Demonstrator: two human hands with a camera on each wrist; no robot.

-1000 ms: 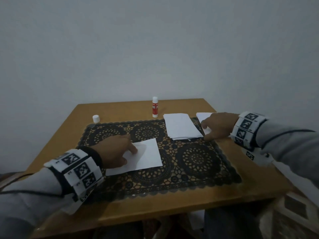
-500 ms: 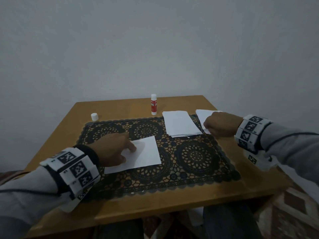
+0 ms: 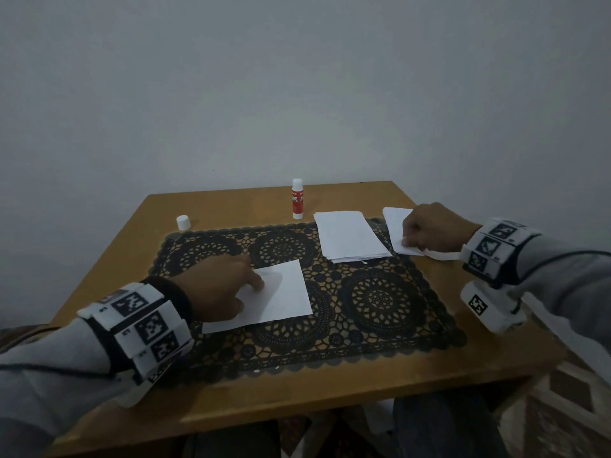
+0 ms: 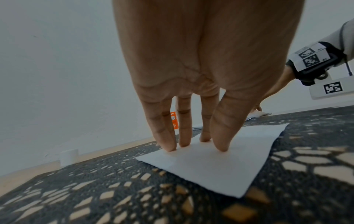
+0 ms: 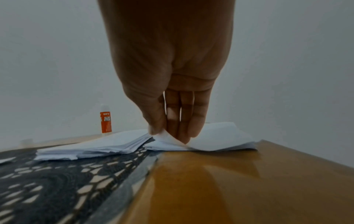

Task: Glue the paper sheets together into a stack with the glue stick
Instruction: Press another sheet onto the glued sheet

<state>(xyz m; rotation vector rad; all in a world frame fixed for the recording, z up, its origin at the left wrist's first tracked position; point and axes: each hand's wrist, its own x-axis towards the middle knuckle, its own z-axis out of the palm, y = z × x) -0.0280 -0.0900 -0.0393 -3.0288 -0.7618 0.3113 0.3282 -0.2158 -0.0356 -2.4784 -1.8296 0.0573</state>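
A single white sheet (image 3: pixel 277 295) (image 4: pixel 216 163) lies on the black lace mat; my left hand (image 3: pixel 224 289) (image 4: pixel 193 145) presses its straight fingertips on the sheet's left part. A thick pile of white sheets (image 3: pixel 350 236) (image 5: pixel 95 147) sits at the mat's far right. Beside it on the bare wood is a smaller pile (image 3: pixel 395 223) (image 5: pixel 220 139), where my right hand (image 3: pixel 426 231) (image 5: pixel 168 136) pinches up the near corner of the top sheet between thumb and fingers. The red and white glue stick (image 3: pixel 297 199) (image 5: pixel 105 119) (image 4: pixel 173 121) stands uncapped at the back of the table.
The glue stick's white cap (image 3: pixel 183 222) (image 4: pixel 69 155) stands on the wood at the back left. The black lace mat (image 3: pixel 380 305) covers most of the wooden table (image 3: pixel 231 404), which sits against a plain grey wall. A patterned floor covering (image 3: pixel 568 411) shows at the lower right.
My right hand has gone from lying flat on the small pile to curling and pinching up a corner of its top sheet. My left hand has stayed pressed on the single sheet.
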